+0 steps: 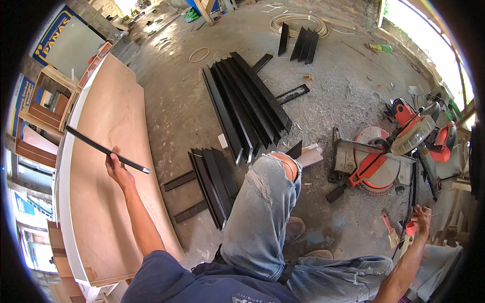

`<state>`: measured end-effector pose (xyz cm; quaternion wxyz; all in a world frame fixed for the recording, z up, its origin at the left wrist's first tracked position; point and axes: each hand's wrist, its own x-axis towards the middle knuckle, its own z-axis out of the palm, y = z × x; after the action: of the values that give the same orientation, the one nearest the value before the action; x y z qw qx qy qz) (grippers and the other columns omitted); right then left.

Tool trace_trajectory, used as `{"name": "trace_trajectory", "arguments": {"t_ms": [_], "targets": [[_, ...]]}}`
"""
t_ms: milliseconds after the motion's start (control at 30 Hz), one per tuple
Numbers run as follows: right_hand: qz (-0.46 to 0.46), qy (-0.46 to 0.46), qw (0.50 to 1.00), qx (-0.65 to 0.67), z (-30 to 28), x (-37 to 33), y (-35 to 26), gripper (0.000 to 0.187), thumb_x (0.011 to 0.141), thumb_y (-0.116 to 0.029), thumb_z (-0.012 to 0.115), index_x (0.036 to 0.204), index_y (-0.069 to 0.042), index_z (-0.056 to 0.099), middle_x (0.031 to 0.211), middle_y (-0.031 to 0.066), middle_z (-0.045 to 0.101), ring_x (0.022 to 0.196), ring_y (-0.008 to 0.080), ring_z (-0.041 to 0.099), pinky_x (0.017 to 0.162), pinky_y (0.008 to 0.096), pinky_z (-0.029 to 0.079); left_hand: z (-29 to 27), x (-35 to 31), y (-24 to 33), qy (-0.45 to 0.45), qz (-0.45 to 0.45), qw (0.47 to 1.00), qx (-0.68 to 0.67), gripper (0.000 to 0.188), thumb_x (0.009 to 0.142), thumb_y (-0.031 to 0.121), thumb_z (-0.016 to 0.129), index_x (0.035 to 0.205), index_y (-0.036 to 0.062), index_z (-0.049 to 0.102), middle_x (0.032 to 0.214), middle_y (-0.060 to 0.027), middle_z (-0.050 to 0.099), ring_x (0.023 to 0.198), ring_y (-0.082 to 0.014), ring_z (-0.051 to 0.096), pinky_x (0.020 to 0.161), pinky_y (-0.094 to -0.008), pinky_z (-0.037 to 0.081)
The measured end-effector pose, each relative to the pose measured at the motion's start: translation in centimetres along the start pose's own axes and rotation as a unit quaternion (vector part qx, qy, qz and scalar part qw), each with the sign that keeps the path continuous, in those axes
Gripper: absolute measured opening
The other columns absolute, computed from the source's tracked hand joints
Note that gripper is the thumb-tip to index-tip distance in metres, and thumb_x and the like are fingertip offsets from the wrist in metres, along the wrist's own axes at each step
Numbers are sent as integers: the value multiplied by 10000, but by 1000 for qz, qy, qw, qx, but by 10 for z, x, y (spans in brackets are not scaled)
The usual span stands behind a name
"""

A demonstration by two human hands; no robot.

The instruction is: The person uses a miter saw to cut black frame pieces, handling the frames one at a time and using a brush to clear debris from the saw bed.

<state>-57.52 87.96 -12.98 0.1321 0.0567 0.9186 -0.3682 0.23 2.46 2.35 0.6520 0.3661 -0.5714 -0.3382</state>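
Observation:
My left hand [119, 172] is closed round a slim black metal bar [93, 143], holding it slantwise over the pale wooden panel at my left. The bar's near end shows bright cut metal. Far over to the right, my right hand [422, 220] is closed at a red-handled tool [411, 229]; its lower part is hard to make out. Just left of that hand lies a paintbrush [389, 230] with a red handle. Beyond the hand stands a red and grey mitre saw [379, 156] on the floor.
Long black metal profiles [245, 101] lie in front of me on crosspieces, with a shorter stack [212, 182] nearer. Several short black pieces [305, 45] and a coiled pale hose [323, 29] lie farther off. The wooden panel [113, 116] runs along my left; metal shavings litter the concrete floor.

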Motion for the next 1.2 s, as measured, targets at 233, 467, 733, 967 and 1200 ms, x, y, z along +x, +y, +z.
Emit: {"name": "trace_trajectory", "arguments": {"t_ms": [233, 467, 733, 967, 1200], "targets": [[2, 14, 1000, -5, -27, 3, 28, 327, 872, -337, 666, 810, -23, 602, 660, 66, 609, 497, 165, 589, 438, 263, 469, 29, 24, -33, -24, -73, 997, -24, 464, 913, 275, 656, 1239, -10, 487, 1146, -142, 591, 978, -231, 580, 911, -365, 430], [-24, 54, 987, -150, 7, -17, -77, 396, 817, -364, 614, 684, 2, 688, 688, 173, 661, 706, 317, 656, 721, 425, 494, 37, 21, -30, -10, 43, 999, -17, 479, 870, 206, 683, 1248, -2, 475, 1006, -111, 543, 840, -192, 515, 744, -337, 446], [-43, 251, 946, -201, 17, -20, -60, 287, 853, -258, 582, 800, 9, 673, 973, 200, 684, 927, 378, 662, 829, 448, 532, 189, -50, 50, -240, 101, 964, -50, 355, 913, 157, 632, 1212, 19, 499, 957, -27, 533, 823, -135, 485, 766, -292, 401], [8, 150, 957, -249, 6, -42, -119, 219, 831, -192, 563, 986, -111, 694, 983, 144, 697, 906, 280, 684, 767, 415, 517, 279, -102, 64, -431, 127, 893, 32, 353, 861, 164, 703, 1105, -12, 519, 1005, -69, 539, 931, -197, 507, 920, -323, 384], [-8, 254, 933, -254, 17, -34, -103, 241, 887, -204, 532, 1035, -91, 685, 1065, 83, 672, 1073, 224, 596, 940, 465, 370, 336, -170, 105, -404, 118, 903, -90, 312, 902, 126, 654, 1139, 19, 482, 1238, -136, 567, 1141, -221, 506, 1048, -366, 329]]}}
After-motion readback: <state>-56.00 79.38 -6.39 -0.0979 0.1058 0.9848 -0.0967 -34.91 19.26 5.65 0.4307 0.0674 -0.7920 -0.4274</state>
